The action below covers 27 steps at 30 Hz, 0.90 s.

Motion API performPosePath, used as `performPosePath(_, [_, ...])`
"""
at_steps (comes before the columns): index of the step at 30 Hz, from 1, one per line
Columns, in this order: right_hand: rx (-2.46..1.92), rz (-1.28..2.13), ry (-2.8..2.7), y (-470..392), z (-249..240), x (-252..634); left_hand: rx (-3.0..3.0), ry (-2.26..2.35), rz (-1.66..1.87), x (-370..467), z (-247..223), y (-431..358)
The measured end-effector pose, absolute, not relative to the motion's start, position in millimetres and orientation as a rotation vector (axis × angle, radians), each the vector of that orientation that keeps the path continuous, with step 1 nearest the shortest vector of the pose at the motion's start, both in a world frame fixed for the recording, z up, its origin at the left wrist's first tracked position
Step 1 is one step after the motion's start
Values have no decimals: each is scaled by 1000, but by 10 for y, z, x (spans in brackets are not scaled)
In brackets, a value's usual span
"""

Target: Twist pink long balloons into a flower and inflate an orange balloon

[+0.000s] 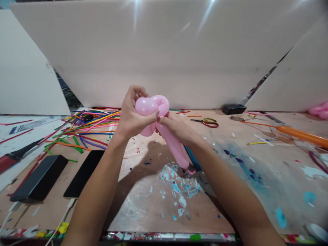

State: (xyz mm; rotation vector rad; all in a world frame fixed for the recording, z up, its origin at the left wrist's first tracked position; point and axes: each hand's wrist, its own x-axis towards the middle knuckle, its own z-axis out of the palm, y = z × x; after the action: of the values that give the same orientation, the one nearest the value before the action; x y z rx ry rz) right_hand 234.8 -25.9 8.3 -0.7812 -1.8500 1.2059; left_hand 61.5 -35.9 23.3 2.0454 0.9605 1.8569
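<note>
Both my hands hold a pink modelling balloon (pixel 176 149) above the middle of the table. My left hand (pixel 132 112) wraps around its rounded, twisted bubbles, with the thumb pressed near the twist. Close beside it, my right hand (pixel 176 127) pinches the balloon just below those bubbles. A straight inflated length slants down to the right from my fingers and ends in a small uninflated tip. Some fingers of each hand are hidden behind the balloon. A blue object (pixel 193 158) shows partly behind my right forearm.
Loose uninflated balloons (pixel 96 122) lie at the left, near a black phone (pixel 84 174) and a dark power bank (pixel 39 177). Scissors (pixel 207 122), a black box (pixel 233 109) and an orange inflated balloon (pixel 304 136) are at the right. White panels (pixel 167 54) stand behind.
</note>
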Motion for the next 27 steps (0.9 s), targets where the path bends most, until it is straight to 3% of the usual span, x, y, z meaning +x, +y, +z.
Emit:
performPosePath(17, [-683,1795,-1637,-340,75,2481,1954,931,1754,518,251,-339])
performPosePath(20, [-647,1747,-1797,-358,80,2490,1989,905,1704,521,270,-375])
performPosePath(25, [-726,1356,-1865,-393,56,2422,2033,884,1661,511,295,-405])
performPosePath(27, [-703,1428,-1805,-406,45,2367,2024,898,1644,494,298,-400])
